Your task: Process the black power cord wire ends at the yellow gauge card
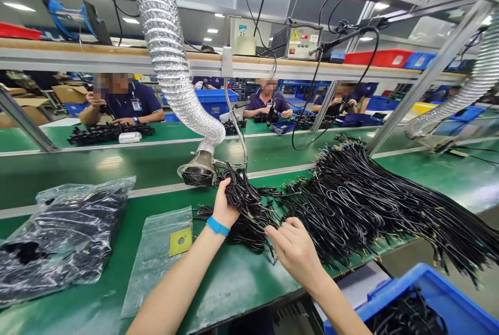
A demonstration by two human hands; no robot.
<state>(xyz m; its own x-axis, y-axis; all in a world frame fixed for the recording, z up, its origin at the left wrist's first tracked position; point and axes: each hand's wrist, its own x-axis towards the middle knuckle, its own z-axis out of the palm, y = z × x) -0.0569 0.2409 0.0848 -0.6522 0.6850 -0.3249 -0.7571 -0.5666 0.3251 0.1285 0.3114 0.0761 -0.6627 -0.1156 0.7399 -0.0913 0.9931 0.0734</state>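
Note:
My left hand (225, 205), with a blue band at the wrist, is wrapped round a bundle of black cables (244, 192) above the green bench. At the bundle's right end my right hand (290, 244) has its fingers pinched together by the loose wire ends; what lies between the fingertips is too small to make out. More black cables (247, 239) lie on the bench below the held bundle. Just to the right spreads a big pile of black cables (351, 205) with bare coloured ends, some hanging past the bench edge.
A clear bag of black parts (70, 236) lies at left, near a flat plastic bag (150, 252) with a yellow square card (181, 242). A silver duct (167, 49) ends in a fume hood (198, 168). A blue bin (436, 293) stands lower right. Several people sit across the line.

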